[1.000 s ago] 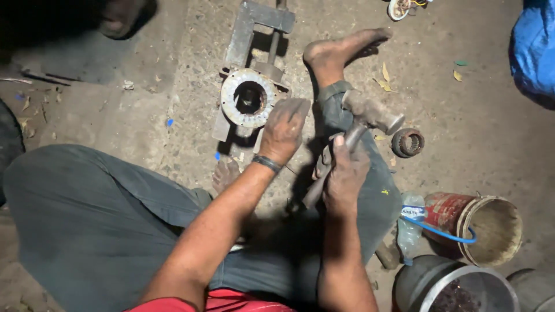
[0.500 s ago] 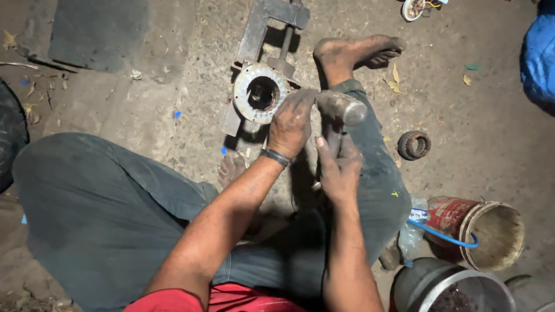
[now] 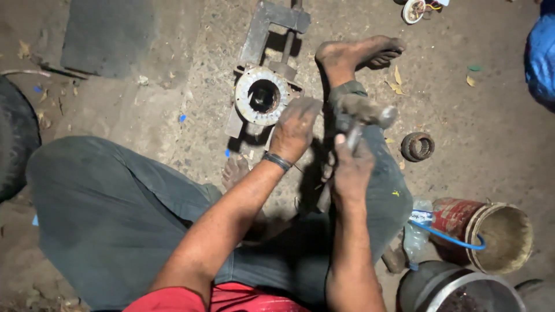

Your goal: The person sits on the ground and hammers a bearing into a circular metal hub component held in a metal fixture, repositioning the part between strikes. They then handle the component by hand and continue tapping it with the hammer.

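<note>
I sit on the ground. My left hand [image 3: 295,130] rests with bent fingers on the lower right edge of a round metal ring-shaped part [image 3: 261,95]. That part is mounted on a rusty metal frame [image 3: 272,23] lying on the ground. My right hand [image 3: 350,167] grips the handle of a hammer. The hammer's head [image 3: 370,111] hangs just right of my left hand, above my trouser leg. My bare foot [image 3: 358,55] lies beside the frame.
A small dark metal ring [image 3: 417,146] lies on the ground to the right. A red bucket [image 3: 491,234], a plastic bottle [image 3: 415,231] and a metal pot [image 3: 457,289] stand at lower right. A tyre [image 3: 14,138] is at the left, a dark slab [image 3: 110,34] at top left.
The hammer head swung in toward the round part, then drew back a little to the right. My left hand stayed on the part's edge.
</note>
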Tool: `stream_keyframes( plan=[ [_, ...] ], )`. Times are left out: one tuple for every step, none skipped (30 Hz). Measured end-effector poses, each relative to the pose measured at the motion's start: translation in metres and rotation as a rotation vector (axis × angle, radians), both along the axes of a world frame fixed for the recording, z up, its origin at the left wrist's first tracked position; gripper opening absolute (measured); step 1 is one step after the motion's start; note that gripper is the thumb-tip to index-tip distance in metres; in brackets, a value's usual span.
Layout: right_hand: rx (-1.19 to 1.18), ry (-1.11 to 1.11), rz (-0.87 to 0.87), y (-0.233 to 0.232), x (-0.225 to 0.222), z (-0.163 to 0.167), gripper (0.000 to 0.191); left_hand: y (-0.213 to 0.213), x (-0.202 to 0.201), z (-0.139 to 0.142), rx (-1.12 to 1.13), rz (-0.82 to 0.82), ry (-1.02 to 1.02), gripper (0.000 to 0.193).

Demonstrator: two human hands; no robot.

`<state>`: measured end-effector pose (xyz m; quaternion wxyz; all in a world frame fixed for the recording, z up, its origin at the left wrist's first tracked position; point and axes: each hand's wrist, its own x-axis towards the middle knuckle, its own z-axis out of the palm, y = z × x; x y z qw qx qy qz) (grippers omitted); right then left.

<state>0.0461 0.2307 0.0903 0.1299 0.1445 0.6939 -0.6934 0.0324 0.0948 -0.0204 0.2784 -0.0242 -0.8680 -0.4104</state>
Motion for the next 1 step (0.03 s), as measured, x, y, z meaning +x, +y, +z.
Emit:
stream_keyframes(
  plan=[
    [-0.003, -0.008, -0.013, 0.0001, -0.0033, 0.0035, 0.02, 0.0003, 0.0014, -0.0006, -0.029, -0.031, -0.016, 0.044]
  ],
)
